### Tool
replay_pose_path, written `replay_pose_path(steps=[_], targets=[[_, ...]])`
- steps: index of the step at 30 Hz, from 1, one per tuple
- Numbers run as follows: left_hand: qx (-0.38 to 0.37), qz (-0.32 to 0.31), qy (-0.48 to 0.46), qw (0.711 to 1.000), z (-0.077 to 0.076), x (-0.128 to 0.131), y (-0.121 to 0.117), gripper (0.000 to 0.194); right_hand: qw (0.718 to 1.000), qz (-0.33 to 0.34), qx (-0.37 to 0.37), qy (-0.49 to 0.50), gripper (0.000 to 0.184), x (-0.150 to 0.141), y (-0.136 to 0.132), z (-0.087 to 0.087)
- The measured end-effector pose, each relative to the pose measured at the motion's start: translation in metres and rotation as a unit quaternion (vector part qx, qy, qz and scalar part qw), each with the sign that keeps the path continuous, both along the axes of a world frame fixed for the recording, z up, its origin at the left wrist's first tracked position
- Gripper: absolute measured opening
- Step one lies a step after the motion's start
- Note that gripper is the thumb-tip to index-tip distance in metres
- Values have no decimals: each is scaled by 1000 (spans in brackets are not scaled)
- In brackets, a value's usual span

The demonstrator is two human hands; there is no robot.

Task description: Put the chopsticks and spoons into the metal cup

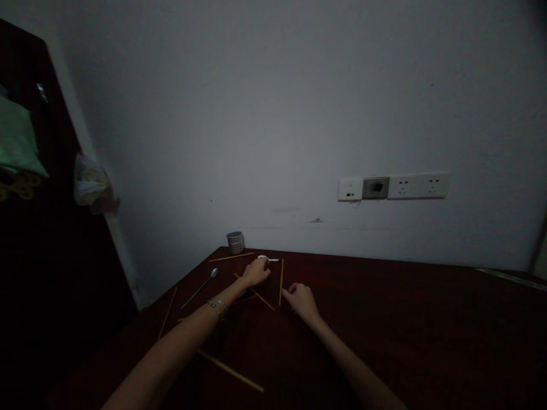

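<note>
My left hand [257, 272] reaches over the far left part of the table, fingers curled down at a small white spoon [274, 260]. Its thin handle sticks out to the right; the fingers partly cover the rest. To the right, my right hand [302, 299] has thumb and forefinger pinched at the lower part of a thin wooden chopstick [281, 273], which points away from me. Another chopstick [265, 302] lies slanted under my left hand. A metal spoon [200, 291] with a long handle rests left of my left wrist.
A metal cup [235, 242] stands at the far left corner by the wall. More chopsticks lie about: one near the cup [231, 257], one by the left edge [167, 313], one in front [231, 371]. Wall sockets [419, 186] sit above the dark red table [405, 319].
</note>
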State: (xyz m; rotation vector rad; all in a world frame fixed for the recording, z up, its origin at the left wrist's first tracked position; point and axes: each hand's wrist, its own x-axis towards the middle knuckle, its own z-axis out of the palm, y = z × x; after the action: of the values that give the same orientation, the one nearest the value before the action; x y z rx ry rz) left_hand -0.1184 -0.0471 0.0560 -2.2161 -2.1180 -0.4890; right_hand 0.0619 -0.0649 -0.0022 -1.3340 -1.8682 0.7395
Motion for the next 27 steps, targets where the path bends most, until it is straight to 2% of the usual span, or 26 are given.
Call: replay_pose_path(steps=[4, 6, 8, 11, 14, 17, 19, 23, 27], targets=[[-6, 32, -54, 998, -7, 12, 2, 19, 983, -27, 40, -178, 31, -14, -1, 21], [5, 43, -79, 996, -10, 23, 2, 17, 970, -30, 43, -236, 32, -21, -2, 29], [30, 50, -107, 993, -12, 38, 0, 18, 967, -27, 30, -253, 32, -24, 0, 32], [57, 41, -144, 987, -14, 63, -4, 20, 977, 5, -10, -212, 31, -12, 9, 30], [67, 16, -165, 984, -17, 88, -9, 21, 988, 19, -32, -151, 32, 21, 24, 21], [59, -6, -173, 983, -24, 110, -13, 20, 995, -42, -26, -86, 34, 69, 35, 11], [48, -22, -175, 983, -29, 122, -16, 21, 992, -86, -26, -85, 31, 104, 37, 8], [15, -71, -143, 987, -39, 143, -22, 28, 979, -151, 9, -135, 25, 165, 25, 9], [-48, -96, -61, 992, -44, 158, -31, 46, 966, -183, 33, -181, 24, 208, 0, 10]])
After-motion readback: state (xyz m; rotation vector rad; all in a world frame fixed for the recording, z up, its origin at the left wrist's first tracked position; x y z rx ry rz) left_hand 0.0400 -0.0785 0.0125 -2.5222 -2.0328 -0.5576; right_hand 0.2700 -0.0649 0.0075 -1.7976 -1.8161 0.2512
